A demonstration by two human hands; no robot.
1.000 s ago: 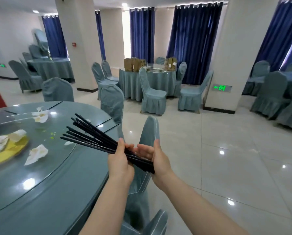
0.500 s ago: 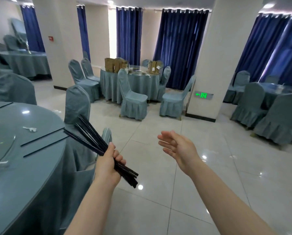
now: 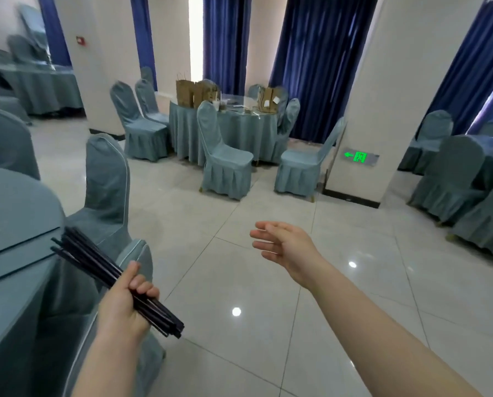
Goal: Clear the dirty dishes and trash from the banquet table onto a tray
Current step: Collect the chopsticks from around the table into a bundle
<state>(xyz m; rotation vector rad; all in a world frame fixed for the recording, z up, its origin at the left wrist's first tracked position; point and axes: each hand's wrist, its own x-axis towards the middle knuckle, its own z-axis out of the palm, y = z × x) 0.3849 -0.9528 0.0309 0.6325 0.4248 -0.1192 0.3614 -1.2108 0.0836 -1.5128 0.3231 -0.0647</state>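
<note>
- I'm seeing the left hand (image 3: 125, 303) gripping a bundle of black chopsticks (image 3: 102, 267), fingers curling round them beside the banquet table (image 3: 16, 213).
- The right hand (image 3: 287, 246) is hanging empty over the floor, fingers lying straight and spread.

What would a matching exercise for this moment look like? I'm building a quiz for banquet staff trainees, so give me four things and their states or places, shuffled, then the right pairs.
Things:
1. left hand
2. right hand
3. brown paper bags
4. green exit sign

States or places:
A. mounted low on a white pillar
B. open, held out over the tiled floor, holding nothing
C. standing on the far round table
D. gripping a bundle of black chopsticks

Pairs: 1-D, 2-B, 3-C, 4-A
</note>
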